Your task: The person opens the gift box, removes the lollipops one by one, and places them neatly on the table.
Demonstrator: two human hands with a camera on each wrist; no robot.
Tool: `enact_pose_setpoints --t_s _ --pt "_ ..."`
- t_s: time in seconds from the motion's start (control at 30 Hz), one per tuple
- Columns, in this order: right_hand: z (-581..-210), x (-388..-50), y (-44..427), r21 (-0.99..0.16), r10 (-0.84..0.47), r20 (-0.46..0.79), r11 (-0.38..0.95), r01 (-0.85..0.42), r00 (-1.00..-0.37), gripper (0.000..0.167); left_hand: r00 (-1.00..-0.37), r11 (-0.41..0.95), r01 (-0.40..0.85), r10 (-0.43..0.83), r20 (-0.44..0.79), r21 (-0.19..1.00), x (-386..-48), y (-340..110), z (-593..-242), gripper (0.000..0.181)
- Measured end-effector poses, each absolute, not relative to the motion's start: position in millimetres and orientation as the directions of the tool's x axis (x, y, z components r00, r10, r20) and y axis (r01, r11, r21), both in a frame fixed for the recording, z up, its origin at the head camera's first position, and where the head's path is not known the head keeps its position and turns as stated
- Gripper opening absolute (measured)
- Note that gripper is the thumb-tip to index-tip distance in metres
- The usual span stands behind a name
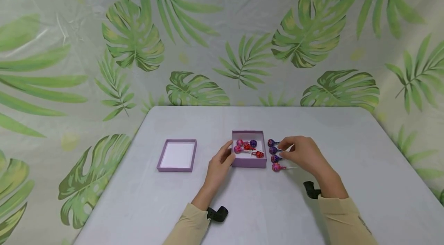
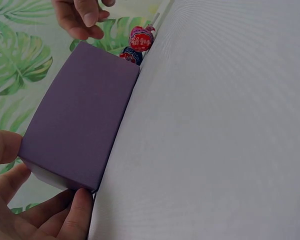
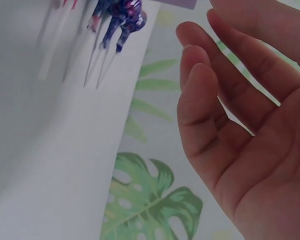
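Observation:
A purple box point(image 1: 249, 163) stands on the table with several wrapped lollipops point(image 1: 259, 154) inside, in pink, red and dark blue. My left hand point(image 1: 217, 168) holds the box at its left side; in the left wrist view its fingers point(image 2: 79, 212) touch the box's corner and upper edge. To the right of the box, several lollipops lie in a column: dark ones above a pink one point(image 1: 276, 167), sticks pointing right. Over those sticks hovers my right hand point(image 1: 305, 154). Its fingers are loosely bent and hold nothing in the right wrist view.
A shallow purple lid point(image 1: 177, 156) with a white inside lies on the table at the left. The white table point(image 1: 260, 206) ends at a leaf-patterned curtain point(image 1: 243, 36) behind. Black wrist cameras point(image 1: 217, 214) are strapped to both wrists.

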State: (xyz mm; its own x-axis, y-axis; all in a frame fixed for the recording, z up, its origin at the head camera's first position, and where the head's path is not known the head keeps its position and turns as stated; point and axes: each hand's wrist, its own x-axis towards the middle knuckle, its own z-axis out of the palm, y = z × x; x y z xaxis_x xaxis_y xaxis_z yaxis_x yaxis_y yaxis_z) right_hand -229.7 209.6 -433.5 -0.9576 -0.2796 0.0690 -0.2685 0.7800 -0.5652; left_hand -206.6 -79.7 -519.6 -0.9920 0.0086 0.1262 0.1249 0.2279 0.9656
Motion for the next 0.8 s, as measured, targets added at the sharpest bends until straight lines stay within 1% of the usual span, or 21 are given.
enact_pose_setpoints --t_s 0.57,0.8 --pt "-436.7 -242.5 180.8 -0.577 -0.305 0.153 0.744 -0.336 -0.94 0.025 -0.992 0.237 0.126 0.021 0.125 0.963 -208.0 -79.3 -519.1 0.048" --pt "-432.2 -245.1 168.5 -0.58 -0.332 0.113 0.744 -0.333 -0.936 0.026 -0.991 0.24 0.132 0.027 0.129 0.962 -207.8 -80.7 -519.4 0.047"
